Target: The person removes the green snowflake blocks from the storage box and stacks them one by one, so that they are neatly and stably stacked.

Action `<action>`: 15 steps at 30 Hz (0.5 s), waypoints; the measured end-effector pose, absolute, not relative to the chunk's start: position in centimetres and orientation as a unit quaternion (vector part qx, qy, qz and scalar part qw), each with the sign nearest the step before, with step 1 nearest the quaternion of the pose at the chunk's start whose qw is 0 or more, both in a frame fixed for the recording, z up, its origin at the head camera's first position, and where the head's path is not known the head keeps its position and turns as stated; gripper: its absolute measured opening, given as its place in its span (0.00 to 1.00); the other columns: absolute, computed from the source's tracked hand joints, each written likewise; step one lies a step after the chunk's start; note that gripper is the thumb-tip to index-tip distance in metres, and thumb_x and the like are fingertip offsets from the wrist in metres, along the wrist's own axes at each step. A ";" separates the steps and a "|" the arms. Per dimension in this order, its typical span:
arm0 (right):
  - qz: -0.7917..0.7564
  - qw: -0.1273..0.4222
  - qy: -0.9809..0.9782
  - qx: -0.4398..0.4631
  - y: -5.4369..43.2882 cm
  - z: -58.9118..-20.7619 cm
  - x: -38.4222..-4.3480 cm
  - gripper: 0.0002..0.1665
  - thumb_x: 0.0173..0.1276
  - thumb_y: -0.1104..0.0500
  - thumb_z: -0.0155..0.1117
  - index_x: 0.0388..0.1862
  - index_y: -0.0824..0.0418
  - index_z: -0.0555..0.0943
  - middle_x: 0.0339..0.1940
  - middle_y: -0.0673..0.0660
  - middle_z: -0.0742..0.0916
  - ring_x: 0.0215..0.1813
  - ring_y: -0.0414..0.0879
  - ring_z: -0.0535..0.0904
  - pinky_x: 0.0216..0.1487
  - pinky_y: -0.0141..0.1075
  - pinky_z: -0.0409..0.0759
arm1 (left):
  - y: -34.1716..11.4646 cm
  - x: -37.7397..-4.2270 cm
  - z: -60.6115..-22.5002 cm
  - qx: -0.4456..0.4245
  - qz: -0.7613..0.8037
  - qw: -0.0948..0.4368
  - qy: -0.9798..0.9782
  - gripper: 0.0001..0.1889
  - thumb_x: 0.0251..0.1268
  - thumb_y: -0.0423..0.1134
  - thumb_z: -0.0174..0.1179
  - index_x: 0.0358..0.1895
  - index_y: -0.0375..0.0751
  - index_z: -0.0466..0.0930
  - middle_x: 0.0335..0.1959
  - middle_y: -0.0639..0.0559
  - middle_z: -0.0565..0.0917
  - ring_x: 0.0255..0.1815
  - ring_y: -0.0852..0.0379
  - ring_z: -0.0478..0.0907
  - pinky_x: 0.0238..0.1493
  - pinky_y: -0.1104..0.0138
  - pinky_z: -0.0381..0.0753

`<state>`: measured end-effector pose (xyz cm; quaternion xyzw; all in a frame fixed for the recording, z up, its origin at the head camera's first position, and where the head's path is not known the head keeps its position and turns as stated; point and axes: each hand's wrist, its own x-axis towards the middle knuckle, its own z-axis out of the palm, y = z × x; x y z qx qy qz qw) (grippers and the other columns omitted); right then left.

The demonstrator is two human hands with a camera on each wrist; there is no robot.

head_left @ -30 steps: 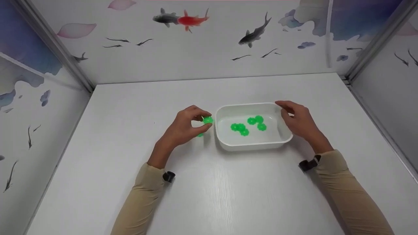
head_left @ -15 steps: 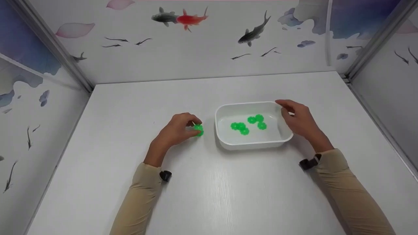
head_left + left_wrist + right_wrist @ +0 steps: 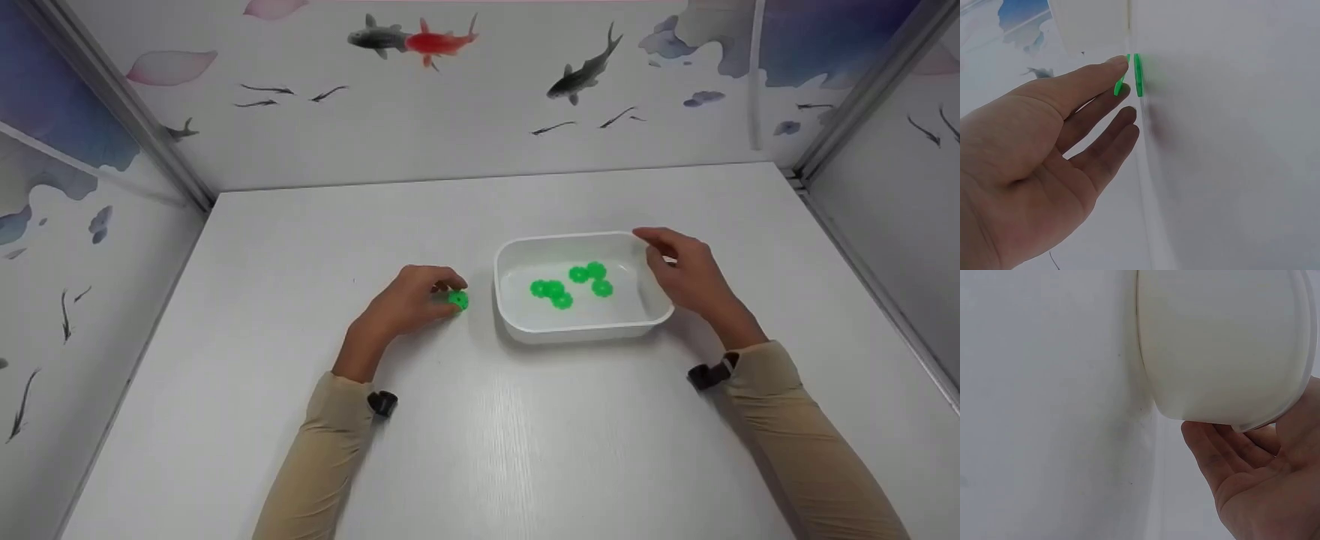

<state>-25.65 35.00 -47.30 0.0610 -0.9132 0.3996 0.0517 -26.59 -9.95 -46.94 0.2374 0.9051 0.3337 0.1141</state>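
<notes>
My left hand [image 3: 412, 300] pinches a small green flower-shaped disc [image 3: 1120, 85] between thumb and fingertips, just over the table left of the white tray. Very close to it, a second green disc [image 3: 1138, 75] lies flat at the table surface; in the head view the two line up as one green shape [image 3: 459, 301]. My right hand [image 3: 688, 274] grips the right end of the white tray [image 3: 577, 330], with the thumb at the rim and fingers against the outer wall [image 3: 1219, 349]. Inside the tray lie several green flower-shaped discs [image 3: 554, 290], some overlapping.
The white table [image 3: 465, 435] surrounds the tray and runs back to a wall [image 3: 487, 142] printed with fish. Side panels with metal corner posts stand left and right. Black wrist cameras [image 3: 383, 403] sit at both sleeve cuffs.
My left hand has moved left and down from beside the tray's left rim, bringing its disc over the one on the table. The right hand and the tray stay in place.
</notes>
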 end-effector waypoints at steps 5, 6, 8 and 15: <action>0.407 0.051 -0.909 0.068 35.0 -47.2 -25.7 0.25 0.87 0.58 0.52 0.77 0.59 0.78 0.73 0.66 0.83 0.74 0.62 0.80 0.76 0.61 0.78 | -9.9 -26.5 -46.9 0.227 0.326 0.121 0.910 0.17 0.74 0.37 0.70 0.63 0.46 0.88 0.59 0.51 0.90 0.62 0.50 0.84 0.69 0.54 0.84; 0.408 0.051 -0.909 0.068 35.0 -47.2 -25.7 0.25 0.87 0.58 0.52 0.77 0.60 0.77 0.73 0.66 0.84 0.74 0.62 0.80 0.76 0.61 0.78 | -9.9 -26.5 -46.9 0.226 0.324 0.121 0.911 0.17 0.74 0.37 0.70 0.63 0.46 0.88 0.59 0.51 0.90 0.63 0.50 0.84 0.69 0.54 0.84; 0.408 0.050 -0.909 0.068 35.0 -47.2 -25.7 0.25 0.87 0.58 0.52 0.77 0.60 0.77 0.73 0.66 0.84 0.74 0.61 0.80 0.76 0.61 0.78 | -9.9 -26.4 -46.9 0.225 0.321 0.122 0.912 0.17 0.74 0.37 0.70 0.63 0.46 0.88 0.59 0.51 0.89 0.63 0.50 0.84 0.69 0.54 0.83; 0.407 0.050 -0.910 0.066 35.0 -47.3 -25.7 0.25 0.87 0.58 0.52 0.77 0.60 0.77 0.73 0.66 0.83 0.75 0.61 0.80 0.76 0.61 0.77 | -9.8 -26.4 -46.9 0.229 0.320 0.125 0.911 0.18 0.73 0.36 0.70 0.64 0.46 0.88 0.61 0.50 0.89 0.65 0.49 0.83 0.71 0.53 0.83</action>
